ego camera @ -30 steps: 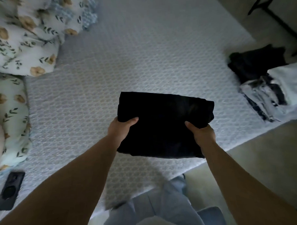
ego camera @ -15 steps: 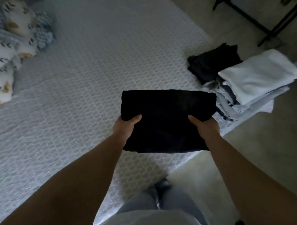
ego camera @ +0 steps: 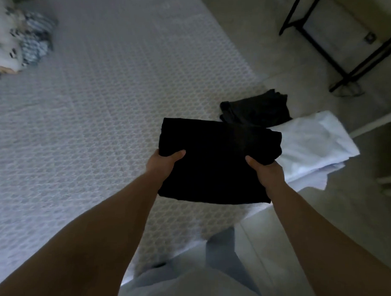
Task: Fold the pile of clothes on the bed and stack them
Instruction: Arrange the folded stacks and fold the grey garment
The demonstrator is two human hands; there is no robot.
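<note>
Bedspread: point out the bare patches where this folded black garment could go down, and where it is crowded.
Bare bedspread runs from the floral bedding across to the folded black garment held in the left hand and right hand. Crowded: the right corner, with the white-topped stack and dark pile.

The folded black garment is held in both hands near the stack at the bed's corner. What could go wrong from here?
1. The white folded stack sits at the bed's corner; a push while placing could tip it onto the floor.
2. The left hand and right hand grip only the near edge of the black garment, so its far folds may sag open.
</note>
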